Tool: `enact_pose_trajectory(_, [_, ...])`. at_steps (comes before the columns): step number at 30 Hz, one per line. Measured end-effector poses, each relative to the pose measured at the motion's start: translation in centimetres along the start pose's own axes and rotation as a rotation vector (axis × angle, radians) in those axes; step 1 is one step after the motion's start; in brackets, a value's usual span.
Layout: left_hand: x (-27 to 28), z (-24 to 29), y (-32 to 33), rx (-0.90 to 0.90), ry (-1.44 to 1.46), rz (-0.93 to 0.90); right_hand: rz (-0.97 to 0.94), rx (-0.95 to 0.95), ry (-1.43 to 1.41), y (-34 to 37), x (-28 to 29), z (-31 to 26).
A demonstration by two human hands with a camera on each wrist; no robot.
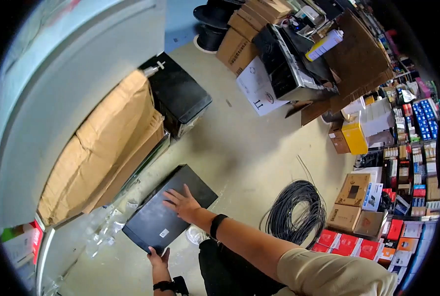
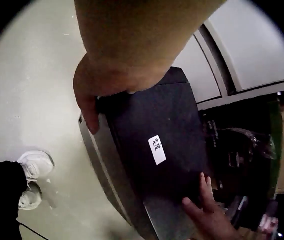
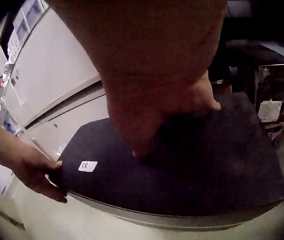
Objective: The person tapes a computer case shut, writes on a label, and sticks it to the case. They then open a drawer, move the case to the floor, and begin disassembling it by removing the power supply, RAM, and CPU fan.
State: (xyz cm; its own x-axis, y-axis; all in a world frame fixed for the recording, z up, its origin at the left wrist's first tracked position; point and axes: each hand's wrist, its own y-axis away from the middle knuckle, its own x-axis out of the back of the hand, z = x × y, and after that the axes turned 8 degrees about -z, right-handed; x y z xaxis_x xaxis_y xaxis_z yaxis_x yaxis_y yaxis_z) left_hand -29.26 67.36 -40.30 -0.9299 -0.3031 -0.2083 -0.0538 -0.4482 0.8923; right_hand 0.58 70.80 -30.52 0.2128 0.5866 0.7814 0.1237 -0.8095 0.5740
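Observation:
A black computer case (image 1: pixel 153 217) lies on its side on the floor by the person's feet, with a small white label (image 1: pixel 164 232) on its upper face. At the case's near end, the left hand (image 1: pixel 159 261) grips the edge, thumb on the upper side and fingers at the end, as the right wrist view shows. The right hand (image 1: pixel 183 204) rests on the upper face with fingers spread. Handwritten marks show on the label in the left wrist view, where the left forearm covers part of the case's end.
Left of the case, clear plastic wrapping (image 1: pixel 104 227) lies below a large cardboard piece (image 1: pixel 101 148). Another black case (image 1: pixel 180 91) stands beyond. A coil of black cable (image 1: pixel 295 209) lies to the right, before shelves of small boxes. A white shoe (image 2: pixel 36 165) is close by.

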Motion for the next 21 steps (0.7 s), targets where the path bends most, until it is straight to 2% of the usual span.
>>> enact_pose_trajectory(2, [1.1, -0.5, -0.4, 0.012, -0.051, -0.013, 0.079, -0.068, -0.102, 1.3, -0.4, 0.5])
enact_pose_trajectory(5, [-0.6, -0.4, 1.0, 0.133, 0.021, 0.218, 0.137, -0.257, -0.313, 5.7, 1.2, 2.5])
enact_pose_trajectory(6, [-2.0, 0.6, 2.9, 0.173, 0.001, 0.186, 0.149, -0.31, -0.372, 7.2, 1.5, 3.9])
enact_pose_trajectory(7, [-3.1, 1.2, 3.2, 0.168, 0.001, 0.201, 0.078, -0.411, -0.447, 8.9, 2.8, 5.2])
enact_pose_trajectory(8, [-3.4, 1.2, 2.9, 0.162, -0.001, 0.22, 0.17, -0.465, -0.556, 10.4, 2.7, 6.9])
enact_pose_trajectory(9, [-2.8, 1.0, 1.5, 0.192, 0.024, 0.161, 0.259, -0.515, -0.667, 11.7, 2.0, 8.8])
enact_pose_trajectory(10, [-6.5, 1.9, 4.2, 0.137, -0.132, 0.168, 0.351, -0.542, -0.737, 13.1, 2.2, 10.7])
enact_pose_trajectory(11, [-9.5, 2.7, 6.0, 0.117, -0.167, 0.123, 0.44, -0.569, -0.809, 14.6, 2.4, 12.5])
enact_pose_trajectory(13, [-15.0, 3.6, 9.2, 0.077, -0.245, 0.024, 0.425, -0.625, -1.044, 18.5, 6.7, 15.7])
enact_pose_trajectory(14, [-17.5, 3.7, 10.0, 0.071, -0.264, -0.05, 0.524, -0.626, -0.933, 19.9, 7.6, 17.1])
enact_pose_trajectory(16, [-22.6, 4.1, 11.2, 0.058, -0.306, -0.204, 0.512, -0.602, -1.07, 21.7, 9.5, 20.9])
enact_pose_trajectory(18, [-27.9, 4.4, 11.4, 0.024, -0.378, -0.241, 0.531, -0.509, -1.331, 21.5, 8.9, 24.4])
enact_pose_trajectory(19, [-31.4, 4.4, 11.2, 0.004, -0.405, -0.261, 0.535, -0.454, -1.452, 21.4, 10.8, 26.5])
enact_pose_trajectory(21, [-37.7, 4.2, 11.5, -0.154, -0.446, -0.303, 0.465, -0.48, -1.372, 21.5, 13.0, 29.7])
